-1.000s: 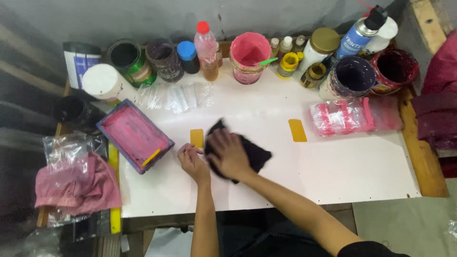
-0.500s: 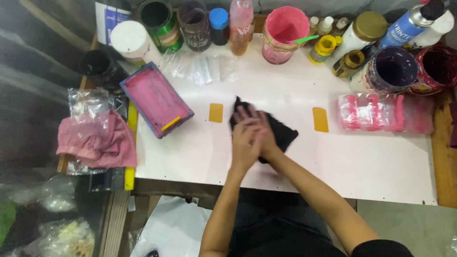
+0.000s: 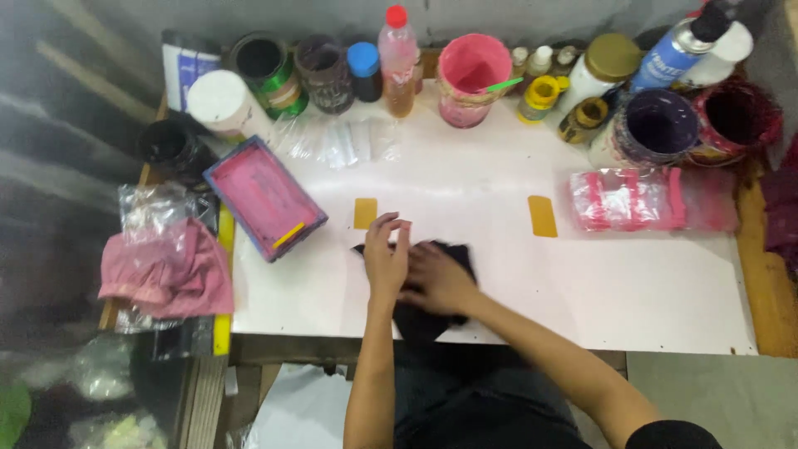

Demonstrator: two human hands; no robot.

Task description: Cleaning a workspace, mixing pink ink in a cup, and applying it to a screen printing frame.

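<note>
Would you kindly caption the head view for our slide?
Both hands, left hand and right hand, press a black cloth on a white table.

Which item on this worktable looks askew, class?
The pink-stained rectangular screen frame lies at a slant, its left corner hanging past the white table's left edge. The pink crumpled cloth sits heaped beside it, off the tabletop.

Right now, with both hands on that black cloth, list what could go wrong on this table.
1. The black cloth hangs partly over the table's near edge; a tug from the left hand or right hand could slide it off.
2. The pink-stained framed screen lies close beside the left hand; the cloth might brush it and pick up colour.
3. Open pots such as the pink bucket crowd the back edge; a long reach could tip one.
</note>
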